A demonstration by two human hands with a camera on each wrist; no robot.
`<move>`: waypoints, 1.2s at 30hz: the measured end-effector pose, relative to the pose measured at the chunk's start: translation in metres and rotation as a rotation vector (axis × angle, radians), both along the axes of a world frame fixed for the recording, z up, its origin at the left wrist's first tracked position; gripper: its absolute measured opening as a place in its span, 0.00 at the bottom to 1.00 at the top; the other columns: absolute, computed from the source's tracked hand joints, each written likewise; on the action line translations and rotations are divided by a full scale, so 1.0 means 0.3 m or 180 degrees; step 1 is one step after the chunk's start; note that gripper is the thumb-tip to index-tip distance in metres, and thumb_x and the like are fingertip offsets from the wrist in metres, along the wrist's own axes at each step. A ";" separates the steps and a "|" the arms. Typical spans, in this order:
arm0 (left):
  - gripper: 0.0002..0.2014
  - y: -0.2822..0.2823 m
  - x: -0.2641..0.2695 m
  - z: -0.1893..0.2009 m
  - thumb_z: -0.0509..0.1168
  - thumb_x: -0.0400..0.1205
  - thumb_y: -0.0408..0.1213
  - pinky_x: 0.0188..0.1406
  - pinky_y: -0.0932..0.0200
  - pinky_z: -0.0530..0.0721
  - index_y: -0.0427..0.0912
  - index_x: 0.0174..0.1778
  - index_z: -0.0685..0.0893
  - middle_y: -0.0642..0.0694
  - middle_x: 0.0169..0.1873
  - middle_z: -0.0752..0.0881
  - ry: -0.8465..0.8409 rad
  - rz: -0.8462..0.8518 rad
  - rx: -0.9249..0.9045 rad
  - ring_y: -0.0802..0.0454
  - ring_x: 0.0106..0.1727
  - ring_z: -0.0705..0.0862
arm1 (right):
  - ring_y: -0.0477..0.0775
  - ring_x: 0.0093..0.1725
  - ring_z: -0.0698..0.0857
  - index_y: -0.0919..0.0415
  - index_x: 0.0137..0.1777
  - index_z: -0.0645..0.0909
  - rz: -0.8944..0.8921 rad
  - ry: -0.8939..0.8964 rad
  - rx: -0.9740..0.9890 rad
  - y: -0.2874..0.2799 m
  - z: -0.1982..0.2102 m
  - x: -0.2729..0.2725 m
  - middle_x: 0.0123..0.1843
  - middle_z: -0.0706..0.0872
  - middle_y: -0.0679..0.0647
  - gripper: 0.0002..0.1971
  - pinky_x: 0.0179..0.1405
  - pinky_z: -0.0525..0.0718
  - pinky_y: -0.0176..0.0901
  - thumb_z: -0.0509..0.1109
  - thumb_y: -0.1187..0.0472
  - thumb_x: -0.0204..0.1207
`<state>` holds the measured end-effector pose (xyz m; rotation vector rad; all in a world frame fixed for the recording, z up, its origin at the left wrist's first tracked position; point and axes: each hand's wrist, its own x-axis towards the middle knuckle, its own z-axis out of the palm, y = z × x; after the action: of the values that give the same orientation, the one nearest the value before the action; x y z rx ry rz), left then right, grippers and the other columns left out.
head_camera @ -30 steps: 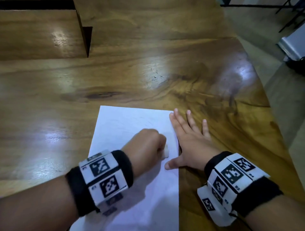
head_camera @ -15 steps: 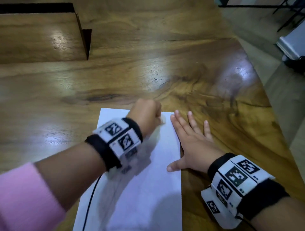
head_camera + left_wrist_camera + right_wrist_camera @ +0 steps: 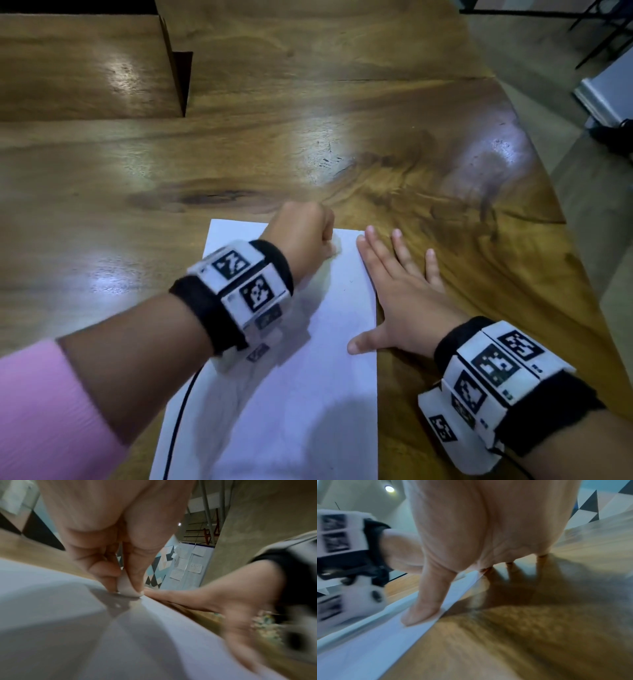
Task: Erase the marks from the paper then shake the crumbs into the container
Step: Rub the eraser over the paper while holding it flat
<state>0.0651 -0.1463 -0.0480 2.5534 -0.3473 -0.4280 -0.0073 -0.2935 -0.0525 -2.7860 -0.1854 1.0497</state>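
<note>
A white sheet of paper (image 3: 294,394) lies on the wooden table (image 3: 308,154) in front of me. My left hand (image 3: 301,233) is curled over the sheet's far right corner and pinches a small white eraser (image 3: 127,588) whose tip presses on the paper (image 3: 68,628). My right hand (image 3: 400,291) lies flat with straight fingers beside the sheet's right edge. Its thumb (image 3: 423,608) presses on the paper (image 3: 368,649); the other fingers rest on the wood. Any marks on the sheet are too faint to make out.
A brown cardboard container (image 3: 89,65) stands open at the table's far left. The table's curved right edge (image 3: 548,192) drops to the floor. A thin black cable (image 3: 178,421) runs from my left wristband across the sheet's left side.
My left hand went with the eraser from the middle of the sheet's right side up to its far right corner and has stayed there. The right hand has not moved.
</note>
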 end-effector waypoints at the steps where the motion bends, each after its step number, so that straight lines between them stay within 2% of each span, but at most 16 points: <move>1: 0.08 0.015 -0.042 0.005 0.71 0.72 0.37 0.35 0.62 0.67 0.43 0.29 0.80 0.50 0.24 0.76 0.0011 -0.0136 0.0017 0.47 0.35 0.75 | 0.50 0.74 0.17 0.48 0.78 0.20 -0.0003 -0.0011 0.0015 0.001 0.000 0.001 0.74 0.14 0.38 0.71 0.76 0.27 0.67 0.75 0.29 0.55; 3: 0.11 0.047 -0.133 0.001 0.70 0.72 0.36 0.28 0.63 0.63 0.43 0.26 0.77 0.54 0.21 0.71 0.0091 -0.0412 -0.0011 0.52 0.31 0.71 | 0.49 0.75 0.17 0.48 0.79 0.21 -0.0014 -0.0037 0.0030 -0.001 -0.003 0.002 0.74 0.15 0.37 0.71 0.76 0.27 0.66 0.75 0.30 0.55; 5: 0.13 0.072 -0.182 -0.006 0.70 0.72 0.35 0.27 0.70 0.69 0.43 0.23 0.75 0.56 0.18 0.70 0.0163 -0.0472 -0.0075 0.59 0.26 0.72 | 0.49 0.75 0.18 0.49 0.79 0.21 -0.0023 -0.0063 0.0016 0.003 -0.006 0.002 0.74 0.15 0.37 0.71 0.76 0.27 0.66 0.76 0.30 0.55; 7: 0.15 0.080 -0.180 -0.016 0.71 0.71 0.34 0.26 0.74 0.70 0.44 0.22 0.73 0.55 0.19 0.76 0.0226 -0.0370 -0.0177 0.63 0.28 0.75 | 0.48 0.75 0.18 0.51 0.80 0.23 0.0017 -0.0180 0.0015 0.009 -0.002 -0.001 0.76 0.16 0.40 0.71 0.76 0.26 0.63 0.76 0.31 0.55; 10: 0.16 0.083 -0.172 -0.027 0.72 0.71 0.38 0.27 0.74 0.66 0.48 0.23 0.71 0.54 0.25 0.77 0.0382 -0.0215 -0.0216 0.54 0.34 0.76 | 0.44 0.77 0.21 0.55 0.81 0.26 0.0225 -0.0390 0.0227 0.028 0.000 -0.002 0.80 0.22 0.44 0.69 0.78 0.26 0.49 0.77 0.35 0.58; 13: 0.13 0.089 -0.176 -0.024 0.73 0.70 0.39 0.27 0.72 0.68 0.47 0.25 0.75 0.55 0.24 0.75 0.0492 -0.0181 -0.0262 0.53 0.33 0.76 | 0.43 0.79 0.25 0.55 0.82 0.28 0.0224 -0.0421 0.0428 0.039 -0.007 0.005 0.82 0.25 0.44 0.71 0.80 0.31 0.43 0.79 0.35 0.55; 17: 0.07 0.087 -0.092 -0.003 0.75 0.68 0.38 0.24 0.75 0.69 0.42 0.30 0.84 0.57 0.21 0.77 0.0524 0.0179 -0.0394 0.62 0.26 0.74 | 0.43 0.79 0.26 0.55 0.81 0.28 0.0280 -0.0498 0.0379 0.033 -0.020 0.009 0.82 0.25 0.44 0.72 0.78 0.30 0.40 0.78 0.31 0.53; 20: 0.07 0.048 0.020 0.014 0.76 0.68 0.38 0.22 0.68 0.69 0.40 0.33 0.86 0.50 0.25 0.82 0.0207 0.0396 -0.0317 0.55 0.29 0.77 | 0.43 0.79 0.26 0.55 0.81 0.27 0.0284 -0.0510 0.0341 0.035 -0.017 0.008 0.81 0.24 0.43 0.71 0.78 0.29 0.41 0.77 0.31 0.54; 23: 0.05 0.003 0.056 0.009 0.75 0.69 0.37 0.34 0.65 0.71 0.40 0.35 0.86 0.47 0.32 0.84 0.0050 0.0258 -0.0059 0.52 0.36 0.79 | 0.44 0.80 0.26 0.55 0.82 0.27 0.0279 -0.0524 0.0328 0.033 -0.018 0.007 0.81 0.25 0.44 0.71 0.78 0.29 0.41 0.77 0.31 0.55; 26: 0.06 0.034 -0.044 0.005 0.73 0.70 0.36 0.26 0.72 0.67 0.38 0.32 0.85 0.51 0.23 0.77 0.0037 -0.0073 -0.0027 0.51 0.33 0.76 | 0.45 0.80 0.26 0.55 0.81 0.27 0.0289 -0.0546 0.0308 0.032 -0.022 0.008 0.81 0.25 0.44 0.71 0.78 0.30 0.42 0.76 0.30 0.55; 28: 0.08 0.061 -0.122 0.001 0.73 0.70 0.37 0.26 0.74 0.68 0.38 0.30 0.83 0.50 0.24 0.76 0.0175 -0.0395 -0.0030 0.52 0.32 0.74 | 0.45 0.80 0.27 0.55 0.81 0.27 0.0299 -0.0559 0.0247 0.032 -0.022 0.008 0.81 0.25 0.44 0.71 0.79 0.30 0.45 0.76 0.30 0.55; 29: 0.08 0.066 -0.136 0.000 0.73 0.70 0.38 0.27 0.71 0.68 0.39 0.30 0.83 0.49 0.26 0.78 0.0240 -0.0461 -0.0016 0.52 0.33 0.74 | 0.45 0.80 0.26 0.54 0.81 0.27 0.0314 -0.0555 0.0205 0.032 -0.021 0.007 0.81 0.24 0.43 0.71 0.80 0.29 0.49 0.75 0.29 0.55; 31: 0.08 0.050 -0.091 0.007 0.73 0.71 0.39 0.28 0.63 0.64 0.38 0.33 0.84 0.44 0.31 0.82 0.0216 -0.0303 -0.0014 0.51 0.34 0.74 | 0.45 0.80 0.26 0.54 0.81 0.26 0.0344 -0.0548 0.0113 0.031 -0.019 0.005 0.81 0.24 0.43 0.71 0.79 0.28 0.55 0.74 0.28 0.55; 32: 0.08 0.034 -0.045 0.004 0.73 0.71 0.38 0.29 0.64 0.62 0.37 0.35 0.85 0.42 0.33 0.85 0.0143 -0.0147 -0.0008 0.50 0.35 0.75 | 0.45 0.79 0.26 0.54 0.81 0.26 0.0356 -0.0540 0.0075 0.031 -0.018 0.004 0.81 0.24 0.43 0.70 0.79 0.28 0.58 0.73 0.27 0.55; 34: 0.06 0.001 0.026 0.002 0.72 0.71 0.37 0.36 0.64 0.69 0.37 0.36 0.85 0.40 0.37 0.87 -0.0025 0.0084 0.0023 0.48 0.37 0.77 | 0.44 0.79 0.25 0.54 0.81 0.25 0.0355 -0.0528 0.0036 0.030 -0.015 0.003 0.81 0.24 0.43 0.70 0.77 0.26 0.60 0.72 0.26 0.55; 36: 0.05 0.005 0.007 -0.001 0.70 0.72 0.34 0.35 0.62 0.70 0.40 0.31 0.82 0.40 0.33 0.85 -0.0057 0.0035 0.0045 0.46 0.36 0.77 | 0.44 0.79 0.25 0.53 0.81 0.25 0.0362 -0.0501 0.0035 0.030 -0.011 0.004 0.81 0.24 0.42 0.70 0.77 0.25 0.62 0.72 0.26 0.55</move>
<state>0.0673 -0.1447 -0.0484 2.5731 -0.3378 -0.4051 -0.0060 -0.2843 -0.0559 -2.8777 -0.3717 0.8484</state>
